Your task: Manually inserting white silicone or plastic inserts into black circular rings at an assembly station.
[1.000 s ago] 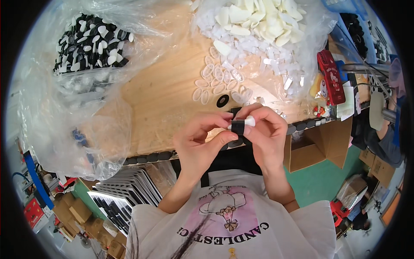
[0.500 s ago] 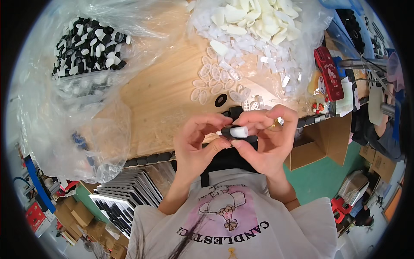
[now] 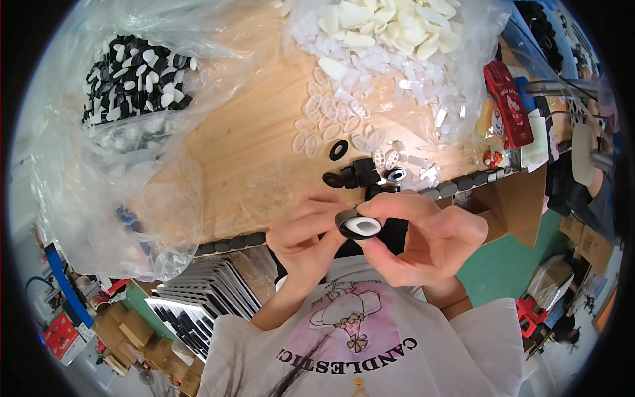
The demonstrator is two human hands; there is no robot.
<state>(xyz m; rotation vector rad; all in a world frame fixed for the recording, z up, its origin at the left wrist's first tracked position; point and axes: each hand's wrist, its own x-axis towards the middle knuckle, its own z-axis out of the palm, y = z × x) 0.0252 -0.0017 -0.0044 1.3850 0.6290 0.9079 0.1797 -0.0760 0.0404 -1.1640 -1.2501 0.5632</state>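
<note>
Black oval ring (image 3: 359,225) with its white insert is pinched by left hand (image 3: 305,237) and right hand (image 3: 426,233); uneven grip pressure could pop the insert loose.

Both hands meeting just off wooden table (image 3: 251,152) edge. Left hand (image 3: 305,239) and right hand (image 3: 426,235) pinching small black oval ring with white insert (image 3: 359,225) between fingertips. Loose black rings (image 3: 350,173) lying near edge. Clear oval pieces (image 3: 324,122) spreading beyond. Bag of black-and-white parts (image 3: 135,76) sitting far left, bag of white parts (image 3: 390,33) far right.
</note>
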